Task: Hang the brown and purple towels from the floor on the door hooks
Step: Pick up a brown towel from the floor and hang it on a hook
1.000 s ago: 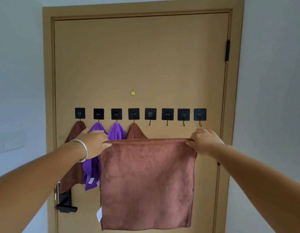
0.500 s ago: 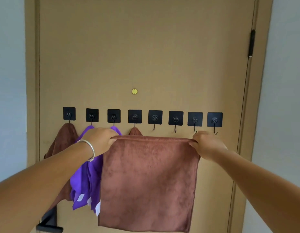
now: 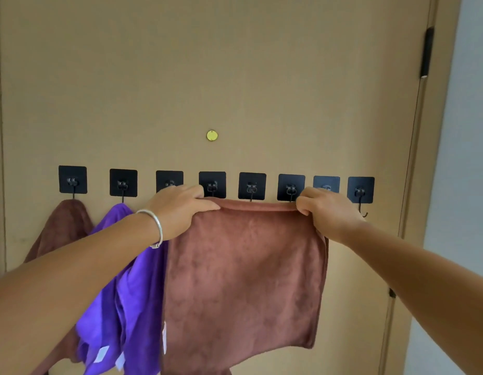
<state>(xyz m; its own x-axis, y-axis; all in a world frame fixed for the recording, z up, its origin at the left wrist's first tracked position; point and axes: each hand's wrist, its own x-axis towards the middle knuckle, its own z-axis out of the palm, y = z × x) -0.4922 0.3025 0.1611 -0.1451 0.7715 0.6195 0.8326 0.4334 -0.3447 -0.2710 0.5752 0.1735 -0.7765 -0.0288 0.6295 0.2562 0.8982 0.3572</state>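
Note:
A brown towel (image 3: 245, 272) is stretched flat in front of the door, its top edge level with the lower ends of the middle hooks. My left hand (image 3: 180, 209) pinches its top left corner and my right hand (image 3: 326, 212) pinches its top right corner. A row of several black square hooks (image 3: 252, 185) runs across the door. Another brown towel (image 3: 64, 223) hangs on the leftmost hook, and purple towels (image 3: 126, 293) hang beside it, partly behind my left arm. The rightmost hook (image 3: 361, 190) is bare.
The tan door (image 3: 235, 77) fills the view, with a small brass peephole (image 3: 212, 135) above the hooks. A black hinge (image 3: 425, 52) sits on the right door frame, and a pale wall (image 3: 467, 158) lies beyond it.
I have come closer to the door, and both hands have raised the brown towel so that its top edge now reaches the hooks.

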